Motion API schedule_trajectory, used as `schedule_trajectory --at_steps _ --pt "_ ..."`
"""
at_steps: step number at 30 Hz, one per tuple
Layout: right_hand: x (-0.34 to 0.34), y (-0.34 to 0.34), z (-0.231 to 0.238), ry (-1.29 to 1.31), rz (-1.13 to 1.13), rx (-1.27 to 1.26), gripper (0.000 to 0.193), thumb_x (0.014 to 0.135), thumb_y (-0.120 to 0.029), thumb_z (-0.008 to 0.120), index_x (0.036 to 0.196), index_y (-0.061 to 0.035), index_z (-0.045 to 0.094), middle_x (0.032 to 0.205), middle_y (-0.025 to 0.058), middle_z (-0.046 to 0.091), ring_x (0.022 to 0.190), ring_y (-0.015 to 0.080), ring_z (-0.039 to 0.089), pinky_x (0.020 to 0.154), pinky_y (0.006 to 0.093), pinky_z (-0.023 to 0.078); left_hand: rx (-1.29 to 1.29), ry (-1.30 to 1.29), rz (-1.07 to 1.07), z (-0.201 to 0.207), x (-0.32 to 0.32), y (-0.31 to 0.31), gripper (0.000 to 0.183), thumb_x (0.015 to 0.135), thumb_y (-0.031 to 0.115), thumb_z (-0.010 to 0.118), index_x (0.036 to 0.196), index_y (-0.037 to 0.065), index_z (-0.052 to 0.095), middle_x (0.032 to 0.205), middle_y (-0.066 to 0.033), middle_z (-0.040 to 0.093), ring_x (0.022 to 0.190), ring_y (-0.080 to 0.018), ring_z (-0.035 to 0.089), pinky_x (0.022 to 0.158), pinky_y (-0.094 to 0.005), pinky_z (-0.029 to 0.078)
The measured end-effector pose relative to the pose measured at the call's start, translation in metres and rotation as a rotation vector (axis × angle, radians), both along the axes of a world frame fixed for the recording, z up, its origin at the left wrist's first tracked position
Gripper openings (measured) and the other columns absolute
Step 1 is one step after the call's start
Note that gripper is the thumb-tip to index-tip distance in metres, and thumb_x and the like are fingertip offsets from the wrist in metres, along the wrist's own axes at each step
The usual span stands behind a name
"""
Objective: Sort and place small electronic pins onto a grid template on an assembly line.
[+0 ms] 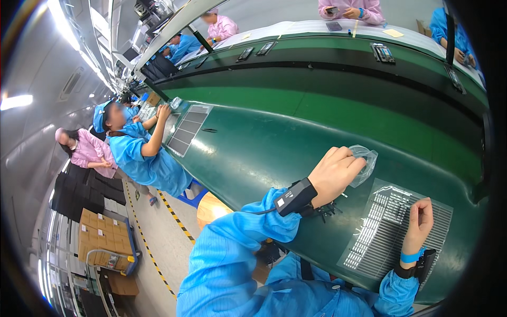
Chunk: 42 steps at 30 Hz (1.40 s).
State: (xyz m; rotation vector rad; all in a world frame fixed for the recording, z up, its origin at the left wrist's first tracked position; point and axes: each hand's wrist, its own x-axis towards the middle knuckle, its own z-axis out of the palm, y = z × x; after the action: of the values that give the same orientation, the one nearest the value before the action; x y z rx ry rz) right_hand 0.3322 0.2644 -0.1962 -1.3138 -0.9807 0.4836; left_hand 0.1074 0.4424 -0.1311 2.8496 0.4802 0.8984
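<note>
My left hand (334, 174) is closed, its fingertips at a thin, clear, crumpled plastic piece (365, 168) over the green work surface. Whether that piece is a bag or a shallow cup, I cannot make out. To the right, my right hand (418, 226) hangs over the right part of a sheet (388, 238) with rows of narrow dark strips and pale pieces. Its thumb and fingers are pressed together; anything between them is too small to see. Beneath my left wrist lie several small black parts (328, 212), partly hidden by it.
A green-topped bench (264, 142) runs away to the left, where a co-worker in blue (150, 148) handles things beside another sheet (191, 129). Beyond a dark ledge, several people work at a white-topped line (296, 27). A cart of cardboard boxes (105, 235) stands on the floor.
</note>
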Motion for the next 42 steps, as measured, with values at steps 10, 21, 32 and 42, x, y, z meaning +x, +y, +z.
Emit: schedule_trajectory --at_steps 10,21,32,42 --pt "-0.001 -0.004 0.004 -0.057 -0.047 -0.025 0.008 0.093 -0.002 0.053 0.086 -0.0028 0.05 0.086 0.0013 0.044 0.081 0.0107 0.042 0.074 0.0232 0.035 -0.157 0.056 0.02 0.005 -0.002 0.005 0.035 0.074 -0.008 0.057 0.107 0.005 0.062 0.099 -0.0152 0.065 0.097 -0.0361 0.058 0.085 -0.0439 0.045" --pt "-0.005 0.002 0.011 -0.037 -0.071 -0.034 0.008 0.088 -0.001 0.06 0.084 -0.002 0.053 0.081 0.0024 0.049 0.076 0.0119 0.045 0.072 0.0251 0.039 -0.383 -0.161 0.126 0.009 -0.002 0.002 0.025 0.08 -0.011 0.068 0.101 0.0 0.059 0.098 -0.0107 0.062 0.083 -0.0193 0.068 0.074 -0.0286 0.055" --pt "-0.003 -0.003 0.016 0.131 0.007 -0.003 0.007 0.091 -0.003 0.061 0.088 -0.0015 0.056 0.085 0.0007 0.052 0.08 0.0089 0.048 0.075 0.0232 0.04 -1.524 -0.605 -0.214 0.017 -0.006 -0.026 0.017 0.078 0.005 0.053 0.092 0.009 0.043 0.085 -0.0044 0.046 0.076 -0.0155 0.047 0.071 -0.0273 0.039" --pt "-0.008 -0.005 0.017 0.387 0.168 0.057 0.008 0.095 -0.009 0.062 0.093 -0.0025 0.057 0.087 -0.0017 0.053 0.082 0.0059 0.049 0.074 0.0213 0.04 -1.034 -0.455 -0.245 -0.02 0.025 -0.062 0.027 0.082 0.009 0.069 0.103 0.001 0.054 0.107 -0.0111 0.055 0.101 -0.02 0.054 0.092 -0.0338 0.044"
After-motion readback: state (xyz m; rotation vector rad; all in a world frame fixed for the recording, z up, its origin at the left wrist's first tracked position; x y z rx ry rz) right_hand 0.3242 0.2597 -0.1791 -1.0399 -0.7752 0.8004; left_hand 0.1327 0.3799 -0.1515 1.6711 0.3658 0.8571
